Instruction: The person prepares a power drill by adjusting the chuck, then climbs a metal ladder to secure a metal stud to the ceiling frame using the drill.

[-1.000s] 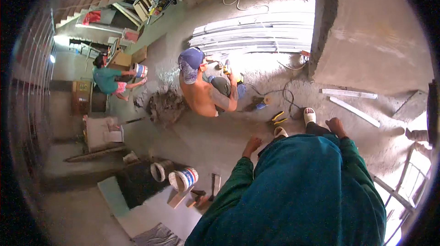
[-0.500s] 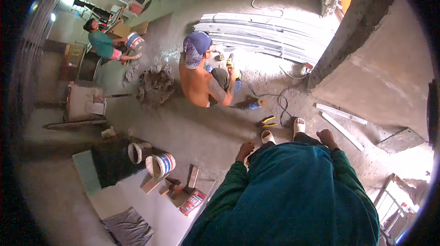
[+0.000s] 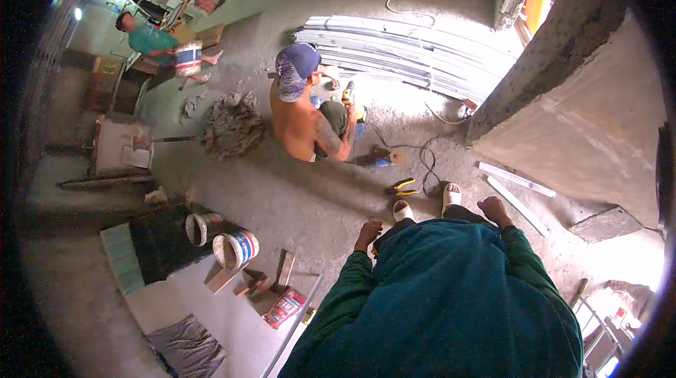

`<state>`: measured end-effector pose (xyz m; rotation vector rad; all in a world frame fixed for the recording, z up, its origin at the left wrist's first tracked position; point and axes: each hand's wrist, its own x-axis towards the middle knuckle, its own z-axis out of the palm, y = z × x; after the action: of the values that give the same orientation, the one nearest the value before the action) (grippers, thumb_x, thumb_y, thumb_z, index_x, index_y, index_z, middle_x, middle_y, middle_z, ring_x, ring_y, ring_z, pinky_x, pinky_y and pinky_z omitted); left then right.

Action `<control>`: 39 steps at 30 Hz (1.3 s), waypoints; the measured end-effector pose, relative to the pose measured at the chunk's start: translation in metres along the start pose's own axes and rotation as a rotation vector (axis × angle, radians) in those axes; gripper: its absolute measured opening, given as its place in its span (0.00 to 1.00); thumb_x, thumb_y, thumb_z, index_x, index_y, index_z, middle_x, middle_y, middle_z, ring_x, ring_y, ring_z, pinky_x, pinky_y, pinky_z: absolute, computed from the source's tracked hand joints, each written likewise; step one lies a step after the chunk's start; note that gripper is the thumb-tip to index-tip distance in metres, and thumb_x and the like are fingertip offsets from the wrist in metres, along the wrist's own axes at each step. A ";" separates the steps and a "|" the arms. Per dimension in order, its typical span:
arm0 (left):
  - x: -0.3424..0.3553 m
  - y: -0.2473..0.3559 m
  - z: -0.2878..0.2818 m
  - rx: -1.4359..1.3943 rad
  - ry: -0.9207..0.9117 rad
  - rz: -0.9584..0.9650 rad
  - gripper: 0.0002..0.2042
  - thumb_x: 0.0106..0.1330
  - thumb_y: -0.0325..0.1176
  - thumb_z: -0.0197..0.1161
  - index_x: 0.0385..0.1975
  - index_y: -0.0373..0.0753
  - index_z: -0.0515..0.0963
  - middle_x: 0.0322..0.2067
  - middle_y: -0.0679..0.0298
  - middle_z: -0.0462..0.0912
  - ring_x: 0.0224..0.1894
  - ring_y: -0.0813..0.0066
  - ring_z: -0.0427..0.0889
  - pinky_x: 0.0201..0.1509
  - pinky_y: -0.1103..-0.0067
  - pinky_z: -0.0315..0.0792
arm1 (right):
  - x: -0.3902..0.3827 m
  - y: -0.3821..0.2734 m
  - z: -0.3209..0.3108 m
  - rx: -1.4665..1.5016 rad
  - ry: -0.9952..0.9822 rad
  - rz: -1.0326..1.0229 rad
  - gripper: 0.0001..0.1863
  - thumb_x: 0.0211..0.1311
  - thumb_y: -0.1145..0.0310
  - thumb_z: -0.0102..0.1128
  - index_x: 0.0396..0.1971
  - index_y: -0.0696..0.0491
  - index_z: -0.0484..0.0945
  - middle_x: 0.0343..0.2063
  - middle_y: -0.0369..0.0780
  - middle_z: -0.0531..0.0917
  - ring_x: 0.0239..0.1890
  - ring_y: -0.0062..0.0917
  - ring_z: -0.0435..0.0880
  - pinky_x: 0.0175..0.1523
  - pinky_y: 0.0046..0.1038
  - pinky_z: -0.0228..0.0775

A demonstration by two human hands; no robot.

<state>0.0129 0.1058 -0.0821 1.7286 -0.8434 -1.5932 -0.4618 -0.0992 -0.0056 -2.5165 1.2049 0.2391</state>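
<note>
My left hand [image 3: 367, 233] and my right hand [image 3: 496, 210] hang either side of my body, fingers curled, with nothing visible in them. They are nearest my legs, above white sandals [image 3: 451, 197]. Yellow-handled pliers [image 3: 405, 188] lie on the floor in front of my feet, near a roll [image 3: 396, 158] and a dark cord [image 3: 426, 170]. A shirtless co-worker in a blue cap [image 3: 294, 121] crouches ahead, holding a yellow power drill [image 3: 348, 96]. Farther left, a person in green [image 3: 144, 40] holds a white bucket [image 3: 188, 59].
Bundled long strips [image 3: 394, 54] lie behind the crouching co-worker. A rough wall [image 3: 563, 117] and loose strips [image 3: 517, 177] are to my right. A rubble heap [image 3: 232, 124], buckets [image 3: 236, 250], a pale board [image 3: 183, 300] and a red-white bag [image 3: 285, 307] are to my left.
The person in green has turned and moved up-left in view with the bucket. The scene has shifted as my head moved. My hands remain at my sides.
</note>
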 end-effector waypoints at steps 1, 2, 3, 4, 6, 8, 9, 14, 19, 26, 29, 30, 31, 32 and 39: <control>0.001 0.011 0.003 -0.044 0.011 -0.118 0.15 0.63 0.42 0.58 0.41 0.36 0.76 0.31 0.57 0.82 0.30 0.69 0.82 0.31 0.74 0.75 | -0.002 0.001 -0.001 0.000 -0.005 0.011 0.09 0.56 0.63 0.53 0.26 0.49 0.79 0.21 0.45 0.79 0.28 0.40 0.81 0.29 0.41 0.72; 0.000 0.026 0.006 -0.082 0.027 -0.235 0.16 0.64 0.45 0.54 0.38 0.37 0.78 0.30 0.57 0.83 0.28 0.71 0.83 0.31 0.75 0.75 | -0.002 0.000 -0.002 0.041 -0.020 0.071 0.10 0.58 0.62 0.52 0.26 0.50 0.80 0.21 0.46 0.79 0.28 0.41 0.81 0.30 0.42 0.72; -0.001 0.040 0.012 -0.081 0.018 -0.239 0.16 0.64 0.45 0.54 0.38 0.37 0.78 0.30 0.57 0.83 0.28 0.71 0.83 0.31 0.75 0.75 | -0.003 -0.001 -0.002 0.079 -0.038 0.132 0.11 0.59 0.61 0.51 0.27 0.51 0.80 0.22 0.47 0.79 0.29 0.42 0.81 0.31 0.42 0.73; -0.003 0.057 0.018 -0.039 0.048 -0.308 0.17 0.64 0.46 0.53 0.37 0.37 0.78 0.30 0.57 0.83 0.27 0.71 0.82 0.30 0.75 0.75 | -0.005 -0.002 -0.003 0.081 -0.043 0.143 0.11 0.59 0.61 0.51 0.27 0.51 0.80 0.22 0.47 0.79 0.29 0.42 0.81 0.31 0.42 0.73; -0.007 0.072 0.019 0.009 0.086 -0.371 0.18 0.64 0.46 0.53 0.37 0.36 0.78 0.30 0.57 0.83 0.27 0.71 0.82 0.29 0.75 0.74 | -0.005 -0.003 -0.006 0.087 -0.098 0.199 0.13 0.60 0.60 0.50 0.27 0.51 0.81 0.23 0.48 0.80 0.29 0.42 0.81 0.32 0.43 0.72; -0.006 0.080 0.019 0.034 0.109 -0.349 0.19 0.63 0.48 0.52 0.37 0.37 0.78 0.29 0.59 0.83 0.25 0.73 0.81 0.28 0.75 0.73 | -0.006 -0.004 -0.005 0.101 -0.069 0.233 0.13 0.60 0.60 0.50 0.27 0.51 0.81 0.23 0.48 0.80 0.29 0.42 0.81 0.32 0.44 0.72; -0.004 0.086 0.020 0.036 0.101 -0.343 0.19 0.63 0.48 0.52 0.37 0.37 0.78 0.29 0.59 0.83 0.25 0.73 0.81 0.28 0.75 0.73 | -0.007 -0.002 -0.003 0.111 -0.045 0.268 0.13 0.60 0.61 0.50 0.27 0.51 0.81 0.23 0.48 0.80 0.29 0.43 0.81 0.32 0.44 0.72; 0.002 0.092 0.019 0.123 0.087 -0.422 0.19 0.63 0.49 0.52 0.37 0.38 0.79 0.29 0.62 0.83 0.28 0.73 0.81 0.29 0.75 0.73 | -0.006 -0.014 -0.025 0.270 -0.112 0.351 0.17 0.61 0.57 0.48 0.29 0.54 0.80 0.26 0.49 0.80 0.34 0.43 0.81 0.37 0.43 0.72; 0.018 0.040 -0.024 0.349 -0.113 0.043 0.19 0.63 0.49 0.53 0.34 0.38 0.79 0.29 0.62 0.83 0.27 0.72 0.81 0.29 0.74 0.73 | 0.006 -0.021 -0.034 0.052 -0.172 0.140 0.21 0.65 0.53 0.44 0.31 0.54 0.80 0.29 0.47 0.82 0.35 0.42 0.81 0.41 0.43 0.73; 0.009 0.071 -0.002 0.245 -0.044 0.114 0.18 0.64 0.46 0.54 0.31 0.35 0.78 0.29 0.61 0.83 0.26 0.74 0.81 0.27 0.76 0.72 | -0.001 -0.008 -0.013 0.217 -0.092 0.209 0.23 0.63 0.51 0.47 0.25 0.55 0.80 0.26 0.50 0.81 0.34 0.46 0.80 0.39 0.44 0.71; 0.004 0.105 0.015 -0.082 0.062 -0.235 0.19 0.64 0.47 0.52 0.32 0.35 0.78 0.29 0.61 0.82 0.26 0.73 0.81 0.27 0.77 0.72 | -0.010 -0.003 -0.001 -0.023 0.008 0.113 0.12 0.60 0.61 0.49 0.25 0.50 0.79 0.22 0.45 0.80 0.28 0.40 0.81 0.30 0.42 0.72; 0.006 0.112 0.017 -0.081 0.057 -0.229 0.19 0.64 0.47 0.52 0.32 0.35 0.78 0.29 0.61 0.82 0.26 0.73 0.81 0.27 0.77 0.72 | -0.011 0.004 0.007 0.052 0.005 0.190 0.13 0.60 0.60 0.49 0.25 0.50 0.79 0.22 0.46 0.79 0.28 0.41 0.81 0.30 0.42 0.72; 0.006 0.112 0.015 -0.015 0.051 -0.276 0.19 0.64 0.47 0.52 0.33 0.35 0.78 0.29 0.60 0.82 0.26 0.73 0.81 0.27 0.77 0.72 | -0.008 0.004 0.008 0.132 -0.001 0.254 0.14 0.61 0.59 0.48 0.25 0.51 0.79 0.22 0.47 0.79 0.28 0.42 0.81 0.31 0.43 0.72; 0.006 0.111 0.013 0.050 0.044 -0.323 0.19 0.64 0.47 0.51 0.34 0.35 0.78 0.29 0.60 0.82 0.27 0.73 0.81 0.27 0.77 0.72 | -0.007 0.004 0.009 0.133 0.000 0.250 0.14 0.61 0.59 0.48 0.25 0.51 0.79 0.22 0.47 0.79 0.28 0.42 0.81 0.31 0.43 0.72; 0.004 0.101 0.010 -0.006 0.031 -0.345 0.19 0.64 0.47 0.52 0.37 0.36 0.78 0.31 0.60 0.82 0.28 0.74 0.80 0.28 0.77 0.72 | -0.001 -0.004 -0.002 0.202 -0.082 0.323 0.16 0.62 0.58 0.47 0.24 0.53 0.79 0.23 0.48 0.79 0.28 0.44 0.80 0.32 0.44 0.71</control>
<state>-0.0003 0.0424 -0.0042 1.9696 -0.5440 -1.7779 -0.4596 -0.0970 -0.0030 -2.1139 1.5169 0.2798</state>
